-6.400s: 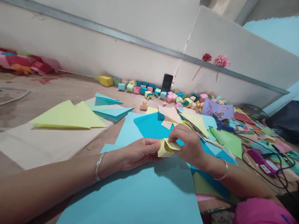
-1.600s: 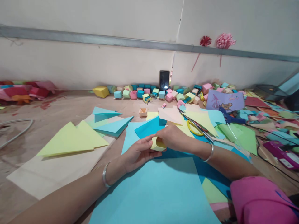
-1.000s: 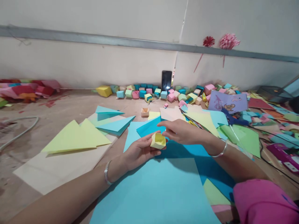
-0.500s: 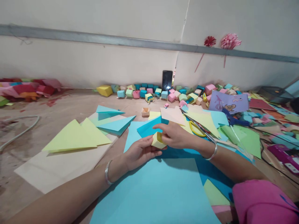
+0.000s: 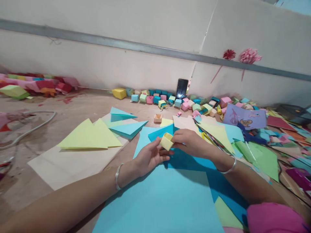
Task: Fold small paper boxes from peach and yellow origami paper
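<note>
A small folded yellow paper box is held up between my two hands, its hollow side showing toward the top. My left hand lies palm up, its thumb and a finger against the box's left side, the other fingers loosely stretched underneath. From the right, my right hand pinches the box's edge with thumb and fingertips. Beneath both hands are a dark blue sheet and a large light blue sheet. A tiny peach paper box stands just beyond them.
Folded yellow paper and folded blue paper lie to the left. Many paper cubes line the wall, near a leaning phone. Scissors, a blue glue gun and its black cable are at the right.
The yellow box has been tilted so its hollow shows more. My right hand's raised index finger has come down to the box. The whole view has shifted and tilted slightly.
</note>
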`<move>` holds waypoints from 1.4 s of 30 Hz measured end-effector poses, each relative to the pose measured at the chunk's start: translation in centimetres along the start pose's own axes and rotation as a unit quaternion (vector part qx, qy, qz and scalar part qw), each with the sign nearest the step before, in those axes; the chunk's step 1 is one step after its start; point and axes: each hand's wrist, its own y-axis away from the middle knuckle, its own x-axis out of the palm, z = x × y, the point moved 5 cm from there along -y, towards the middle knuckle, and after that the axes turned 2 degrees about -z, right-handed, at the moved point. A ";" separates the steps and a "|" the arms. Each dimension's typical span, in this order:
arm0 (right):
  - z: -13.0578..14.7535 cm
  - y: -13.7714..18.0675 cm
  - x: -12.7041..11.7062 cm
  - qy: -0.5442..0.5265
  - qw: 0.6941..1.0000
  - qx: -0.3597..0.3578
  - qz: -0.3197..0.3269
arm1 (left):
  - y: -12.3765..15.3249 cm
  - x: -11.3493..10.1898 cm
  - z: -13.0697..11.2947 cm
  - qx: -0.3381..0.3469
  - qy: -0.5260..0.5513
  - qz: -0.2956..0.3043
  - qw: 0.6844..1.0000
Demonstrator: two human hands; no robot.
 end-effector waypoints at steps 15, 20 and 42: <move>-0.4 0.1 -0.5 -0.025 0.999 0.004 0.028 | 1.3 0.9 -1.4 0.187 -0.277 -0.063 0.940; -0.2 0.2 -0.4 -0.026 0.999 -0.012 0.024 | 1.2 0.9 -1.3 0.185 -0.284 -0.055 0.939; -0.3 -0.2 1.7 0.124 0.984 -0.040 0.118 | 0.8 0.4 -0.7 0.166 -0.259 -0.045 0.950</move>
